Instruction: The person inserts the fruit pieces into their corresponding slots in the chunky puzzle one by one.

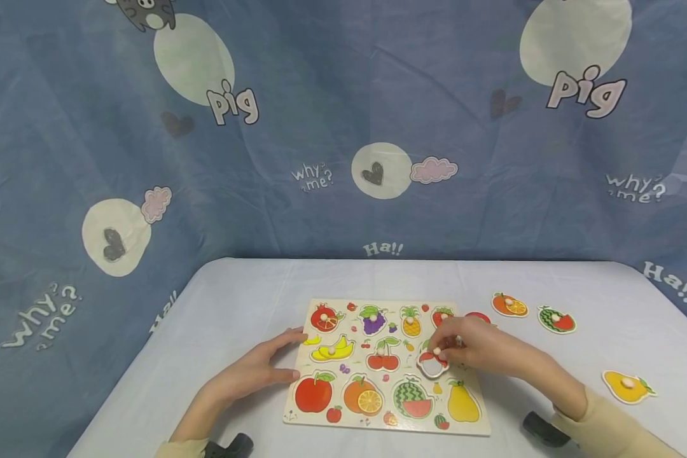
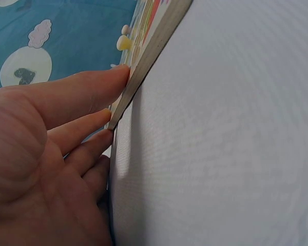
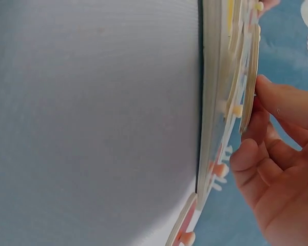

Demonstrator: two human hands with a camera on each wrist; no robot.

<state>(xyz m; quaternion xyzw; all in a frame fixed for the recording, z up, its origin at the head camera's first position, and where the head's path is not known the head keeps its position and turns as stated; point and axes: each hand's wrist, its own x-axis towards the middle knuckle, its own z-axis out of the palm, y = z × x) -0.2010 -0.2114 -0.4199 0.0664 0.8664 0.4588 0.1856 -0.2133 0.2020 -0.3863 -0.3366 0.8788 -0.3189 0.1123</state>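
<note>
Blue cloth (image 1: pixel 320 95) behind hands (image 1: pixel 252 375) (image 1: pixel 483 346) and puzzle (image 1: pixel 415 427): "pig", "why? me?", "Ha!!"

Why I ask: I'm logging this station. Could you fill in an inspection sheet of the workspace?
Surface: white-covered table.
Job's things: wooden fruit puzzle board; loose orange piece, watermelon piece and pear piece to its right; red piece partly hidden by the right grip.
Clutter: nothing seen.
Grips: left grip touches the board's left edge; right grip pinches a red-and-white knobbed piece above the board.
Cables: nothing seen.
Surroundings: blue pig-print backdrop behind the table.
</note>
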